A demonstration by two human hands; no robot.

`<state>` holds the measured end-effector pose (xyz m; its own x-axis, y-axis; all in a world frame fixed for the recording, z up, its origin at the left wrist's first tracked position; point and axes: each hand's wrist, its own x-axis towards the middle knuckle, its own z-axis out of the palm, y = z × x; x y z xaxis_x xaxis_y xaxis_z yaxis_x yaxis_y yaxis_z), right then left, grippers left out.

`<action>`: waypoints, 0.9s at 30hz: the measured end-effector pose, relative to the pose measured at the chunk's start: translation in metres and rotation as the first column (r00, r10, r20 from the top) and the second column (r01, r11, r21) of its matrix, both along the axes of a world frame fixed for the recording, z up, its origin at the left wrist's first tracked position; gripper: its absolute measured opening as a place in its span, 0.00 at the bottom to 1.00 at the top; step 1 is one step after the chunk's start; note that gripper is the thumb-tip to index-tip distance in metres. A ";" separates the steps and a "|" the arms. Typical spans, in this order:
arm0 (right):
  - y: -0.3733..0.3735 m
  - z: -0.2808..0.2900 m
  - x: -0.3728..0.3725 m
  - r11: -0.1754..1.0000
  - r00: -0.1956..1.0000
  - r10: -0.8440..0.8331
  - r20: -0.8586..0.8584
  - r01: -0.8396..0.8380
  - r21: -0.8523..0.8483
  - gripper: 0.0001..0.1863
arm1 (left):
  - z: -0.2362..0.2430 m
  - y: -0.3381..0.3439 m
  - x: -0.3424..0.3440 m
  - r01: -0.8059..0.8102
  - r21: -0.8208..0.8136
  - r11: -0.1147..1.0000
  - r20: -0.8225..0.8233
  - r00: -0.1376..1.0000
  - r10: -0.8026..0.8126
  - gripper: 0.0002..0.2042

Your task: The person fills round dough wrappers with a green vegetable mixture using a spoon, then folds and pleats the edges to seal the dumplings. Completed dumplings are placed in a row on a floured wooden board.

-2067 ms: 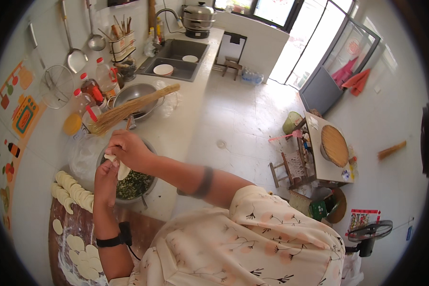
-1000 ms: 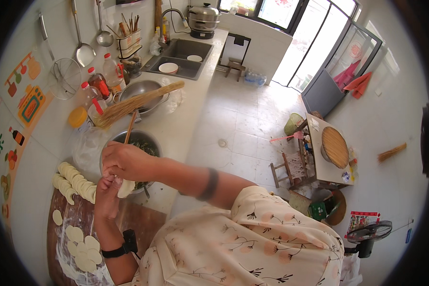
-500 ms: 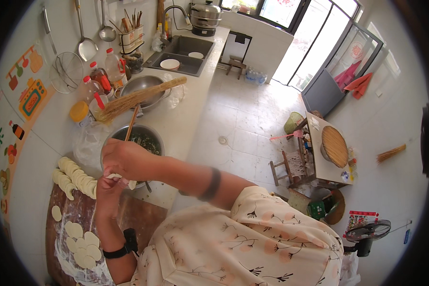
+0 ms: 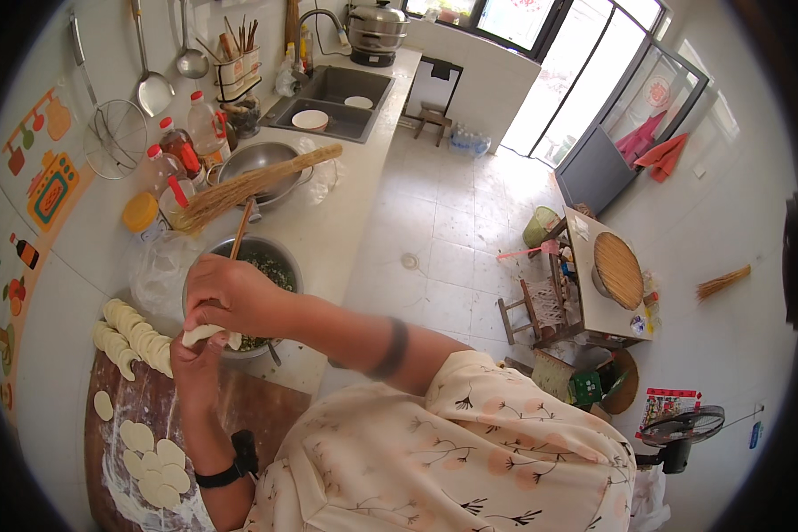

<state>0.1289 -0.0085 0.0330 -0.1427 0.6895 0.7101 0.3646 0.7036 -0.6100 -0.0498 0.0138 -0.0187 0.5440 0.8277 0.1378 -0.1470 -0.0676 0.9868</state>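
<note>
Fingers [image 4: 207, 314] pinching pale dough [image 4: 201, 334], right hand [image 4: 229, 285] arched above, left hand [image 4: 195, 365] raised beneath, also gripping

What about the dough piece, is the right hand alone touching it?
No, the left hand and right hand both have fingers on the dough piece.

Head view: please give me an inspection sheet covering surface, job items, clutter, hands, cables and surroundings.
Surface: flour-dusted wooden board on a pale counter
Job's things: one dough piece in hand; flat dough rounds; rows of folded dumplings; metal bowl with green filling
Clutter: straw brush across a metal basin; red-capped bottles
Hands: left hand and right hand both grip the dough piece
Cables: thin dark cord near the steamer
Surroundings: grey sink, small table, fan
</note>
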 end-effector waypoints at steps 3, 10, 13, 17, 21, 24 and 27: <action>0.005 -0.001 0.000 0.999 0.998 0.009 -0.059 -0.007 0.042 0.04 | -0.001 0.002 -0.002 -0.054 -0.004 0.999 0.027 0.998 0.054 0.11; -0.003 -0.003 -0.005 0.999 0.999 -0.041 -0.002 0.041 0.030 0.02 | -0.003 -0.012 0.002 -0.333 -0.035 0.942 -0.180 0.930 0.322 0.11; -0.003 -0.003 -0.002 1.000 0.997 -0.008 -0.074 0.007 -0.022 0.03 | 0.003 -0.008 0.001 -0.159 0.028 0.987 -0.040 0.986 0.160 0.11; -0.003 -0.002 -0.001 1.000 0.996 -0.029 -0.088 0.030 0.009 0.04 | 0.002 -0.009 0.004 -0.199 0.065 0.978 -0.030 0.979 0.201 0.10; -0.011 0.000 0.000 0.998 0.996 -0.070 -0.054 0.069 -0.006 0.03 | 0.000 -0.012 0.006 -0.209 0.163 0.964 -0.099 0.969 0.227 0.11; -0.014 0.000 0.004 0.995 0.994 -0.053 -0.096 0.045 -0.085 0.03 | 0.000 -0.012 0.007 -0.251 0.151 0.956 -0.053 0.964 0.262 0.14; -0.009 -0.001 0.003 0.999 0.993 -0.034 -0.115 0.034 0.001 0.04 | 0.001 -0.012 0.007 -0.252 0.119 0.961 -0.030 0.966 0.257 0.16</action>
<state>0.1315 -0.0176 0.0324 -0.0363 0.6902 0.7227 0.3161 0.6940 -0.6469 -0.0432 0.0016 -0.0182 0.3254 0.9199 0.2188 -0.0670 -0.2084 0.9757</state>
